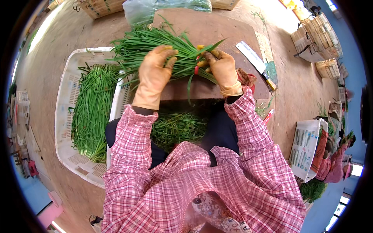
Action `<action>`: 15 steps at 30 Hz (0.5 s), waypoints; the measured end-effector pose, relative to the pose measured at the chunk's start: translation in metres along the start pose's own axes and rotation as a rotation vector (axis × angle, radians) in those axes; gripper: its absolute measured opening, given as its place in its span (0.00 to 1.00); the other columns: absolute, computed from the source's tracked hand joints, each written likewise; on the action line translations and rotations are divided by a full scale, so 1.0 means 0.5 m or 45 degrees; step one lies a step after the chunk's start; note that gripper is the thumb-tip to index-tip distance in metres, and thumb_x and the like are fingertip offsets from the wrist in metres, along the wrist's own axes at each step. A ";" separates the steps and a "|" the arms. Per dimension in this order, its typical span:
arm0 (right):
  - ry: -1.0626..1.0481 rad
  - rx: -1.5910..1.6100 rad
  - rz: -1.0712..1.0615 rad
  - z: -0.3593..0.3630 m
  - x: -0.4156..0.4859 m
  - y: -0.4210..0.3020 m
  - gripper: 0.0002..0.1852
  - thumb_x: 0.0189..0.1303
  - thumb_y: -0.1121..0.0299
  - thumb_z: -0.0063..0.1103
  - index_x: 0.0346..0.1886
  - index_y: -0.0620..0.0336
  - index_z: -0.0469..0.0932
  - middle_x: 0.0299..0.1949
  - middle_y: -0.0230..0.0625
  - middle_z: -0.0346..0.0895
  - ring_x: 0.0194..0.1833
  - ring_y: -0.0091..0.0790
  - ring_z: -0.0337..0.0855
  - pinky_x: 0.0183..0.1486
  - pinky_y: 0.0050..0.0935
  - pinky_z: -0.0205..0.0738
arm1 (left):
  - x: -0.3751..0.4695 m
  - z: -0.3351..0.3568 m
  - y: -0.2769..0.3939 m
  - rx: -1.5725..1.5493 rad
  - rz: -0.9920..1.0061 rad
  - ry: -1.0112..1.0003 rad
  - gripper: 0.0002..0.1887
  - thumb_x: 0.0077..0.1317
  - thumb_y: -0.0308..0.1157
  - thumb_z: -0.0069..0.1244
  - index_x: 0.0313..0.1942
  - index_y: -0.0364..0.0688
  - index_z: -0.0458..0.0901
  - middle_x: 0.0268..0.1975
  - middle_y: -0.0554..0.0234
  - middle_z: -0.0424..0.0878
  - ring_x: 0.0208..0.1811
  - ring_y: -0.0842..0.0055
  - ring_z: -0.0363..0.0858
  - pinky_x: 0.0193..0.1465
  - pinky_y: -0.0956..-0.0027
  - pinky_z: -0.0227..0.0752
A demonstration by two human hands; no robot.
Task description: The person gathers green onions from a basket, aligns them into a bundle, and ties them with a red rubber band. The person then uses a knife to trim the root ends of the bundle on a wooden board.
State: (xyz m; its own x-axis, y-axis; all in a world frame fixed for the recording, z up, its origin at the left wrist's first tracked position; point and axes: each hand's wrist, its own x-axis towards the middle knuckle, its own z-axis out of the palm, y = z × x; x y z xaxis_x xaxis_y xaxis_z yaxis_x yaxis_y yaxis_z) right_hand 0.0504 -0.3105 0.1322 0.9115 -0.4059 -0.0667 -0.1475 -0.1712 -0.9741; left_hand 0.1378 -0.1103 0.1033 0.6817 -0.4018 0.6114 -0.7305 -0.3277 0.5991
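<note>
A bundle of green garlic chives lies across a brown board in front of me. A red band circles it near the right end. My right hand, in a tan rubber glove, grips the bundle beside this band, with a loose chive leaf at its fingers. My left hand, gloved alike, rests over the leafy part with curled fingers; whether it grips any leaves is unclear. To the right of the bundle, a cleaver lies flat on the board, its handle towards me.
A white plastic crate at my left holds more chives. Loose leaves are heaped between my legs. Reddish cloth lies near my right wrist. Stacked crates stand far right; a person is beyond another crate.
</note>
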 end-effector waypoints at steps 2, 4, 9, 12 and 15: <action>0.020 0.138 0.055 -0.003 -0.007 0.001 0.12 0.73 0.69 0.59 0.51 0.63 0.86 0.38 0.34 0.90 0.33 0.22 0.88 0.34 0.19 0.77 | -0.008 0.029 0.002 -0.058 -0.034 -0.149 0.14 0.61 0.20 0.62 0.48 0.39 0.87 0.50 0.55 0.86 0.50 0.65 0.86 0.53 0.69 0.78; 0.043 0.194 0.035 -0.005 -0.010 0.005 0.13 0.73 0.69 0.57 0.52 0.65 0.85 0.39 0.36 0.89 0.34 0.24 0.88 0.34 0.18 0.78 | -0.014 0.040 0.011 -0.103 -0.115 -0.165 0.14 0.61 0.22 0.62 0.48 0.40 0.87 0.50 0.56 0.87 0.49 0.66 0.85 0.52 0.70 0.77; -0.049 0.617 0.007 -0.029 -0.013 0.025 0.15 0.75 0.68 0.56 0.53 0.72 0.83 0.42 0.43 0.88 0.37 0.28 0.89 0.37 0.20 0.81 | -0.020 0.031 -0.007 -0.018 -0.277 -0.033 0.14 0.65 0.26 0.60 0.51 0.45 0.88 0.50 0.60 0.88 0.43 0.74 0.84 0.49 0.72 0.78; -0.014 0.756 0.029 -0.045 -0.017 0.048 0.18 0.76 0.65 0.57 0.55 0.73 0.81 0.44 0.46 0.87 0.37 0.32 0.89 0.40 0.23 0.83 | 0.016 -0.018 -0.010 -0.106 -0.612 0.077 0.16 0.68 0.25 0.57 0.54 0.48 0.88 0.51 0.65 0.89 0.40 0.79 0.82 0.47 0.75 0.77; -0.081 0.854 0.014 -0.056 -0.010 0.075 0.18 0.76 0.65 0.56 0.56 0.74 0.80 0.45 0.47 0.87 0.38 0.34 0.90 0.41 0.25 0.84 | 0.029 -0.026 0.002 -0.026 -0.574 0.053 0.16 0.67 0.24 0.58 0.53 0.47 0.88 0.48 0.66 0.88 0.35 0.81 0.78 0.44 0.75 0.75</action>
State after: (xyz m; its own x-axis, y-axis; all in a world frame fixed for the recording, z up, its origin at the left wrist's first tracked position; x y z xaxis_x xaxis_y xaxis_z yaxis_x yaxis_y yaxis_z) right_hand 0.0293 -0.3400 0.1022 0.9351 -0.3474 -0.0702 0.0947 0.4358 -0.8950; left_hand 0.1472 -0.1051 0.1196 0.9328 -0.1884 0.3072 -0.3600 -0.4452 0.8199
